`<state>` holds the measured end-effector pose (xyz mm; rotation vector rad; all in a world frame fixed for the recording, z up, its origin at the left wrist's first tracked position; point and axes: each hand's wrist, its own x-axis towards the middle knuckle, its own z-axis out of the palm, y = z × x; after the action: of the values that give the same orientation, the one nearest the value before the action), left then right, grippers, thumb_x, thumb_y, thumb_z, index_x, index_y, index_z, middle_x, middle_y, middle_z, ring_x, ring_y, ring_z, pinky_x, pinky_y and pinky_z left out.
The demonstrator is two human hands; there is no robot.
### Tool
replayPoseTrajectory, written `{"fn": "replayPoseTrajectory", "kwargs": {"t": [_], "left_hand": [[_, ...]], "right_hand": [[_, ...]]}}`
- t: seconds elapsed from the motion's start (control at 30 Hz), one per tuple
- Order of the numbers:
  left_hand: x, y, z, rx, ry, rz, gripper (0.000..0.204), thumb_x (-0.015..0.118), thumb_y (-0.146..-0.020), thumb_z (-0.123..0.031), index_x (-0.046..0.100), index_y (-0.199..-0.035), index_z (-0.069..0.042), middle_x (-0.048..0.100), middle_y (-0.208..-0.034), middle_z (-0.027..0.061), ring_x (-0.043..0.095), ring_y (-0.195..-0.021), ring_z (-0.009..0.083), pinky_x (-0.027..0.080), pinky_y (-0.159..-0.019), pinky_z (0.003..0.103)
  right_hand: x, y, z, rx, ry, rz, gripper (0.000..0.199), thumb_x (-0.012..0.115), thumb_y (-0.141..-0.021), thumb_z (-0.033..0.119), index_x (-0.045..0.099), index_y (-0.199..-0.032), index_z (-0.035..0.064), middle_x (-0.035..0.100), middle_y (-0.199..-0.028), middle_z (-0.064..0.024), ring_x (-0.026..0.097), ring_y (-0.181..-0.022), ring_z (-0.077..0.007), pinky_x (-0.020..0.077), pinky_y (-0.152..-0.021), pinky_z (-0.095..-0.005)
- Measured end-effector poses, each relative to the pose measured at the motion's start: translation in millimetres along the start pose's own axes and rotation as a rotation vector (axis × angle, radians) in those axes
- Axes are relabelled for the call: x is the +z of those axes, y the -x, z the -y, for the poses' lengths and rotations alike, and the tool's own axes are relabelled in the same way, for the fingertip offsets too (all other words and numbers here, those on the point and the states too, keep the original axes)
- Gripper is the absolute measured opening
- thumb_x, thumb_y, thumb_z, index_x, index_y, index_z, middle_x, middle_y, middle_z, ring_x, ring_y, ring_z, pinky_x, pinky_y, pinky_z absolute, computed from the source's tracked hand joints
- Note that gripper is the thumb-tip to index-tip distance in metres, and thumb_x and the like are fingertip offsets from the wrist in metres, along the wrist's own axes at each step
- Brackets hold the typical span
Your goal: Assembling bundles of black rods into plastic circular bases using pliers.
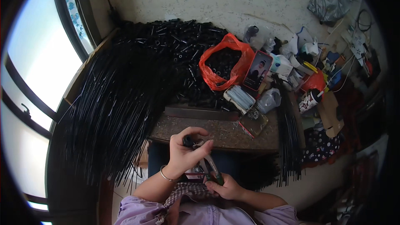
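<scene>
My left hand (186, 152) is closed around a short black tube piece (188, 141), held upright just in front of the table edge. My right hand (225, 188) grips the handles of a pair of pliers (211, 168), whose jaws point up toward the black piece in my left hand. A metal bangle (166, 176) sits on my left wrist. Both hands are close together above my lap.
A big fan of long thin black rods (112, 104) covers the table's left. Behind it lies a heap of short black tubes (179, 41), and an orange plastic bag (227, 64) holds more. A phone (257, 70), a paper cup (309, 100) and clutter sit right.
</scene>
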<state>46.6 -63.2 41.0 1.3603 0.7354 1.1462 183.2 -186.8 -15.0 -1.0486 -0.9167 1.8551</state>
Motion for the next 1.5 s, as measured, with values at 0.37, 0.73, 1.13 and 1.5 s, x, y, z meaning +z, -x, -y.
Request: {"fn": "replayPoseTrajectory", "kwargs": {"t": [0.37,0.73,1.13,1.5], "left_hand": [[2,-7,29,0.217,0.066,0.043,0.049,0.078,-0.065,-0.018,0.058,-0.105,0.003,0.04,-0.051,-0.0066,0.034,-0.048,0.001,0.024,-0.047,0.017],[-1,-22,37,0.163,0.047,0.041,0.045,0.077,-0.065,-0.015,0.059,-0.102,0.002,0.04,-0.052,-0.0064,0.034,-0.048,0.0012,0.023,-0.046,0.018],[1,-3,19,0.098,-0.008,0.271,0.038,0.074,-0.067,-0.012,0.061,-0.1,0.002,0.042,-0.052,-0.0062,0.033,-0.049,0.0017,0.023,-0.046,0.019],[31,8,4,0.302,-0.053,0.218,0.062,0.078,-0.065,-0.026,0.054,-0.116,0.0,0.05,-0.059,0.0003,0.043,-0.055,0.0047,0.037,-0.052,0.019]], "right_hand": [[-197,-59,47,-0.379,1.311,-1.119,0.029,0.064,-0.072,0.006,0.052,-0.098,0.001,0.059,-0.089,-0.0153,0.056,-0.087,-0.035,0.0459,-0.072,-0.0412],[-218,-80,45,-0.68,1.835,-0.903,0.011,0.052,-0.076,0.006,0.055,-0.086,0.0051,0.054,-0.074,-0.0082,0.055,-0.077,-0.0248,0.0486,-0.065,-0.0338],[-195,-69,50,-0.637,1.007,-1.108,0.022,0.064,-0.073,0.003,0.052,-0.091,0.0011,0.057,-0.076,-0.0118,0.059,-0.068,-0.0247,0.0463,-0.061,-0.0364],[5,-24,64,-0.756,-0.063,-0.299,0.023,0.066,-0.076,0.003,0.047,-0.088,0.0025,0.056,-0.081,-0.0045,0.055,-0.074,-0.0093,0.0455,-0.069,-0.0215]]}}
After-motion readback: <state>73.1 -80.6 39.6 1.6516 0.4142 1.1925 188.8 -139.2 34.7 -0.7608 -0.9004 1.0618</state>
